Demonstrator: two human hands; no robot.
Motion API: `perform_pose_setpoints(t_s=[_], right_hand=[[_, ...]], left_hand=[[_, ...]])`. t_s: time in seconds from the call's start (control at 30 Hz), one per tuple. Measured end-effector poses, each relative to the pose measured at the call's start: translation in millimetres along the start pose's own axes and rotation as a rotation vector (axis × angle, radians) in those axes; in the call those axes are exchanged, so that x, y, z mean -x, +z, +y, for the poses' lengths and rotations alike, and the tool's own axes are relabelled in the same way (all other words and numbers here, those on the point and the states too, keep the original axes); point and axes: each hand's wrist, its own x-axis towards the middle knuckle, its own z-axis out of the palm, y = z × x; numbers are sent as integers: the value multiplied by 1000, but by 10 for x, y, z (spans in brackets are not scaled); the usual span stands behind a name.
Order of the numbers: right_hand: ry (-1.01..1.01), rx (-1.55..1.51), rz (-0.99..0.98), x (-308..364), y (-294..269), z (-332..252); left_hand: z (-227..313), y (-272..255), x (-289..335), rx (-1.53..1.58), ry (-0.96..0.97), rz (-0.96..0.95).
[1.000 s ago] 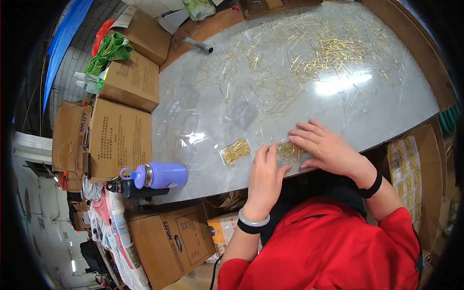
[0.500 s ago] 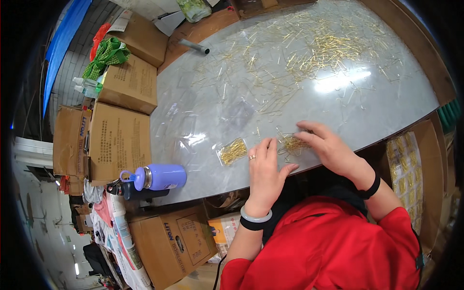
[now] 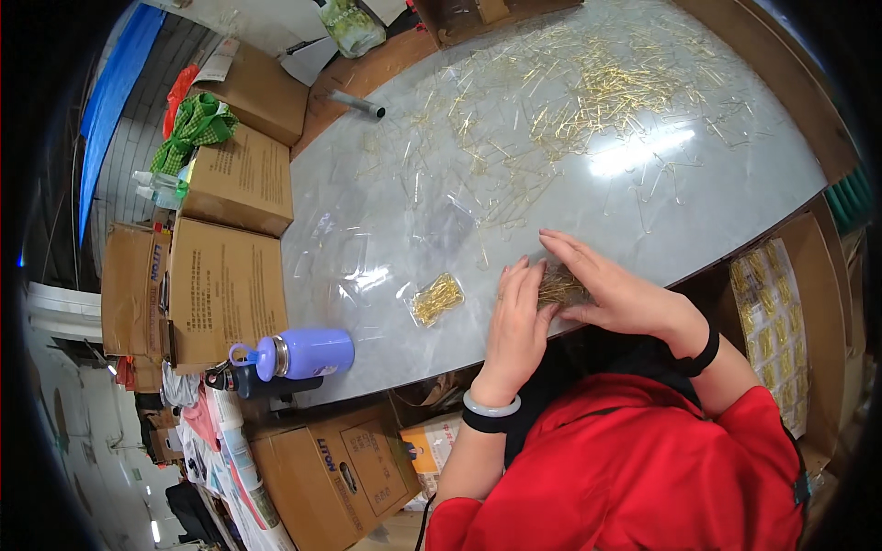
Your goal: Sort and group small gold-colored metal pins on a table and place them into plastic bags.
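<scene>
Near the table's front edge, a small bunch of gold-coloured wire hooks (image 3: 559, 286) lies between my two hands. My left hand (image 3: 516, 321) is along its left side, fingers stretched out together and thumb toward the bunch. From the right, my right hand (image 3: 614, 289) arches over it with fingers extended and thumb apart. Both hands cup the hooks without closing round them, and part of the bunch is hidden. Just left of my left hand lies a clear packet filled with gold hooks (image 3: 438, 298).
A large spread of loose gold hooks (image 3: 620, 92) covers the far side of the grey table (image 3: 726, 207). Clear plastic bags (image 3: 354, 266) lie at left, near a purple bottle (image 3: 317, 353). Cardboard boxes (image 3: 230, 285) line the left edge. Filled packets (image 3: 772, 321) fill a box at right.
My hands have come closer together around the hooks, the left one moving right and the right one slightly left. The bunch between them looks more gathered.
</scene>
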Motion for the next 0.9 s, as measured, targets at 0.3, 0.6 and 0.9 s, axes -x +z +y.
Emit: perform_pose_setpoints(t_s=[0.3, 0.6, 0.9], right_hand=[[-9, 16, 27, 21, 51, 26], [-156, 382, -40, -40, 107, 21], [-203, 549, -1, 49, 149, 23]], left_hand=[[33, 55, -2, 131, -26, 34], [48, -134, -26, 238, -38, 17], [262, -231, 154, -38, -315, 4]])
